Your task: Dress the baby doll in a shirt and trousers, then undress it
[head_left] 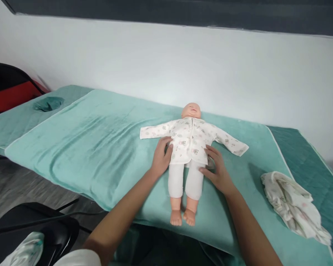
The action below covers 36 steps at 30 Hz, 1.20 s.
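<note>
A baby doll (192, 110) lies on its back, feet toward me, on a green covered bed (105, 129). It wears a white printed long-sleeved shirt (187, 140), sleeves spread wide, and white leggings (193, 183) that leave the feet bare. My left hand (161, 157) rests against the shirt's left edge, thumb and fingers apart. On the opposite side, my right hand (217, 170) has its fingers spread, fingertips at the shirt's lower side and thumb by the doll's thigh. Neither hand is visibly closed around anything, though some fingertips are partly hidden.
A crumpled printed white cloth (295, 207) lies at the right of the bed. The bed's face hole (48, 103) is at the far left. A black chair (36, 229) with a cloth on it stands lower left. A white wall (161, 62) runs behind the bed.
</note>
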Tool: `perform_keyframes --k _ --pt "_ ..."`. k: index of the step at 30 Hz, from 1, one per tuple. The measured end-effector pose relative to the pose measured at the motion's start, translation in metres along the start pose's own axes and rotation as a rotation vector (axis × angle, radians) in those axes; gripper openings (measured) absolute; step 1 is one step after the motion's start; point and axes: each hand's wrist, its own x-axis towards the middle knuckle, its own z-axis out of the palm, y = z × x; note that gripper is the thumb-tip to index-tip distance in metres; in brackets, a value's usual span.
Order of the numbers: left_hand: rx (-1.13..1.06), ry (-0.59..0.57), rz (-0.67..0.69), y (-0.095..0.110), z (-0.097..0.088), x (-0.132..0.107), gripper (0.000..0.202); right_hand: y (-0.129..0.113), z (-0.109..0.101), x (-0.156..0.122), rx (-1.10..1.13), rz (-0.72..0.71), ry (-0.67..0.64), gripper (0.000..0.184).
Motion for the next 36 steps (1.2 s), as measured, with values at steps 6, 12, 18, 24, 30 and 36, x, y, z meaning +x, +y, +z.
perform_keyframes --k 6,12,18,24,30,36 --pt "-0.007 -0.154 -0.08 -0.013 -0.024 -0.042 0.037 -0.003 0.005 -0.027 -0.149 0.186 0.103 0.03" --pt "0.15 -0.235 -0.02 -0.013 -0.026 -0.05 0.033 -0.008 0.006 -0.029 -0.158 0.158 0.118 0.009" --pt "0.105 -0.198 -0.019 -0.014 -0.029 -0.052 0.013 -0.012 0.004 -0.026 -0.075 0.187 0.124 0.006" --pt "-0.036 -0.161 -0.038 -0.011 -0.035 -0.054 0.015 -0.014 0.008 -0.024 -0.068 0.248 0.098 0.009" --pt "-0.149 -0.005 -0.137 -0.022 -0.04 -0.041 0.013 0.008 -0.012 -0.018 0.015 0.412 0.293 0.013" --pt "0.108 0.209 -0.165 -0.053 -0.048 -0.008 0.026 0.082 -0.079 0.006 -0.421 0.617 0.713 0.04"
